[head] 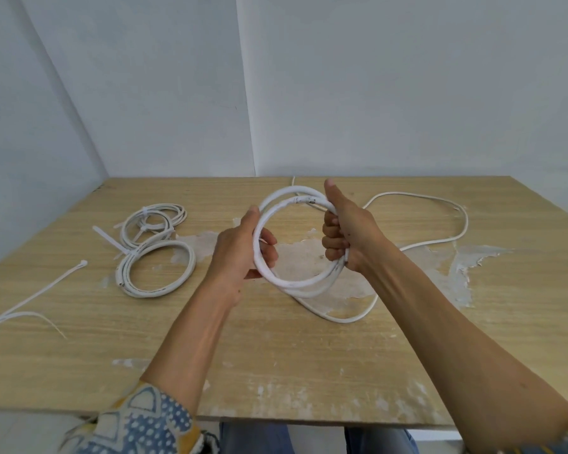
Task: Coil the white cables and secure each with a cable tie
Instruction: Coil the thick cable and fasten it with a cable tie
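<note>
I hold a white cable coil point(295, 283) of about two loops upright above the table. My left hand point(243, 253) grips its left side, fingers curled round the strands. My right hand point(345, 231) grips its right side, thumb pointing up. The cable's loose tail point(440, 237) trails from the coil over the table to the right and back in a wide bend. Two coiled white cables lie at the left: a thick one point(159, 270) and a thinner one point(153, 224), each with a cable tie round it. Loose cable ties point(36, 296) lie at the far left.
The wooden table point(276, 371) has worn, white-patched spots in the middle and on the right. Grey walls stand close behind and to the left. The table's front edge runs just above my knees.
</note>
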